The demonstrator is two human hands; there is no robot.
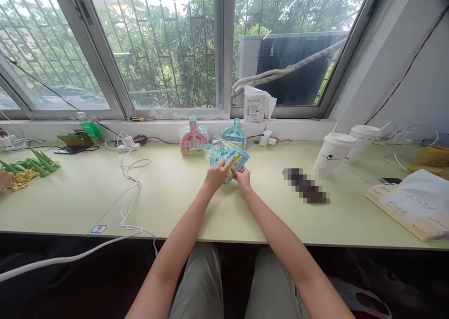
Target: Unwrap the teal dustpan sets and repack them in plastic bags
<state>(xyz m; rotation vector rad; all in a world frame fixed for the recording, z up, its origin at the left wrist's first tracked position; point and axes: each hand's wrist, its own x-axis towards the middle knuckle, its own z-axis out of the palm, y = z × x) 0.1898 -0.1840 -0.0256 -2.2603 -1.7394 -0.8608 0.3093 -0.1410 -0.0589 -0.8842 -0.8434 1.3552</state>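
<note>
Several green sticks (33,163) lie at the desk's (175,206) far left, with a white cable (128,188) trailing toward the near edge. Further right, a pink dustpan set (193,143) leans against the sill, a teal one (235,136) just beside it. Both hands meet at mid-desk on a third teal set (228,160) in its wrapper — the left hand (215,175) closed on its near left edge, the right hand (242,176) pinching the near right corner. Two white cups (333,153) stand to the right — then a white bag (417,206) by the edge.
</note>
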